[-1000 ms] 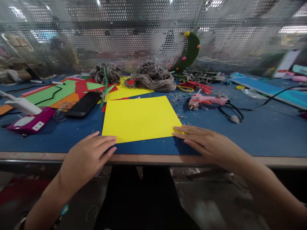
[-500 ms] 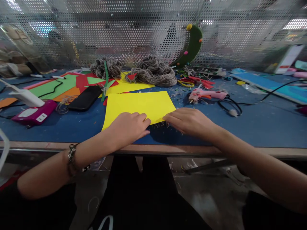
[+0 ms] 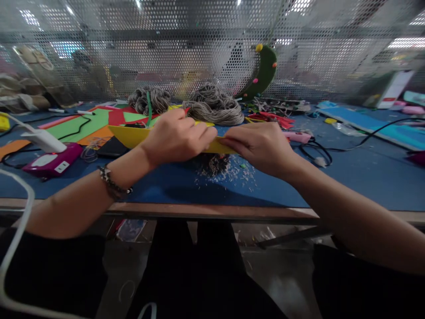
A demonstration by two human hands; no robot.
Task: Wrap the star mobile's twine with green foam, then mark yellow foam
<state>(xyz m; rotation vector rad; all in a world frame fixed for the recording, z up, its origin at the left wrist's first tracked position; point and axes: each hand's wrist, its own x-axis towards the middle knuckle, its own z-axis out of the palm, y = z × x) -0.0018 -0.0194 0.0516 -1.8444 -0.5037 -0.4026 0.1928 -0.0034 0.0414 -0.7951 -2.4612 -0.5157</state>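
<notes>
A yellow sheet, paper or thin foam, is lifted off the table and seen nearly edge-on. My left hand is closed on its near edge, the fingers curled over and partly hidden. Close by on the right, my right hand pinches the same edge between thumb and fingers. Beneath the sheet lies a dark clump with small pale scraps scattered around it on the blue table top.
Behind the sheet lie bundles of grey cord. At left are coloured sheets, a black phone and a purple power block. A pink glue gun with its cable lies at right. A perforated metal screen stands behind.
Both hands have raised the yellow sheet from the table and tilted it, so its broad face no longer shows. The dark clump and scraps below have come into view.
</notes>
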